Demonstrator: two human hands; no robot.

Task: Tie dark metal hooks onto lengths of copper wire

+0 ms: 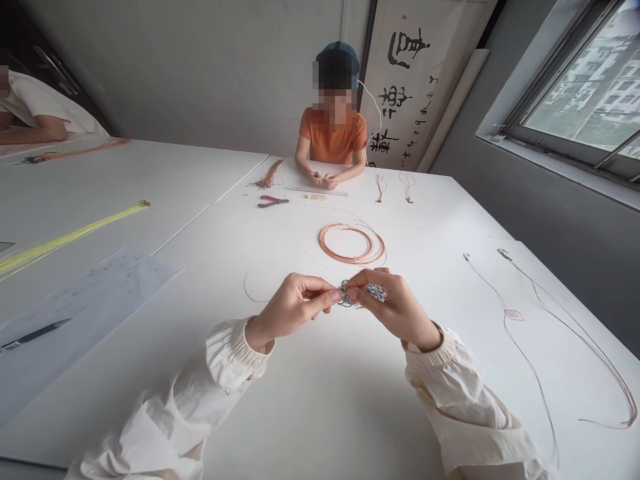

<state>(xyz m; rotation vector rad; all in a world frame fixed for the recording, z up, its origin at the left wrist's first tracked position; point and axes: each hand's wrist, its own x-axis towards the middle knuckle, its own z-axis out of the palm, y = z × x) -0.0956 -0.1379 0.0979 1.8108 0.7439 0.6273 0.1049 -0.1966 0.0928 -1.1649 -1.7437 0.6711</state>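
Observation:
My left hand (300, 303) is closed in a pinch, thumb pressed to the bent fingers. My right hand (387, 300) pinches too, its fingertips nearly meeting those of the left. What lies between the fingertips is too small to make out. Just behind and under the fingers is a pile of small shiny metal pieces (376, 291) that look like fish hooks, partly hidden by my right hand. A thin line (249, 291) curves on the table and passes out of sight behind my left hand. Beyond my hands lies a coil of orange line (326, 250).
Opposite sits a person in an orange shirt (333, 137), near pliers (273, 201), a ruler (320, 191) and an orange line bundle (270, 175). Lines with metal ends (533, 283) lie right. Yellow lines (80, 231), paper (100, 313) and a pen (37, 335) lie left.

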